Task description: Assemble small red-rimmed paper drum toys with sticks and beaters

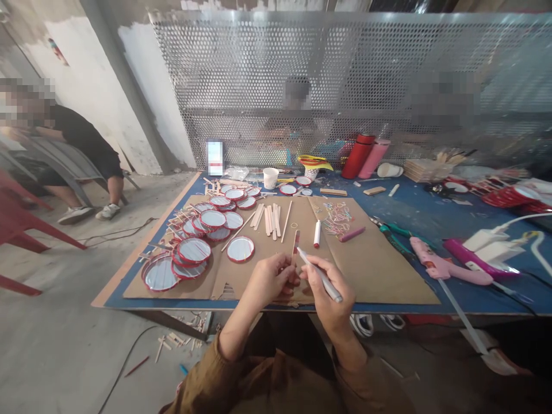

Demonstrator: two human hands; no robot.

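My left hand (271, 280) pinches a wooden craft stick (296, 241) upright; part of it is coloured dark red. A white marker (322, 275) is gripped like a pen in my right hand (330, 290), its tip at or very near the stick. Beyond my hands, several plain craft sticks (272, 221) lie on the cardboard (379, 276). A second white marker (317, 233) with a red end rests to their right. Left of my left hand is a round red-rimmed lid (240, 249), close to a heap of similar lids (194, 250) with sticks among them.
Small coloured rubber bands (338, 217) lie near a purple stick-like piece (352, 234). To the right are green-handled pliers (394, 238), a pink glue gun (448, 267) and a purple power strip (470, 259). Behind stand a paper cup (271, 178), a red bottle (357, 156) and a perforated metal screen (241, 69).
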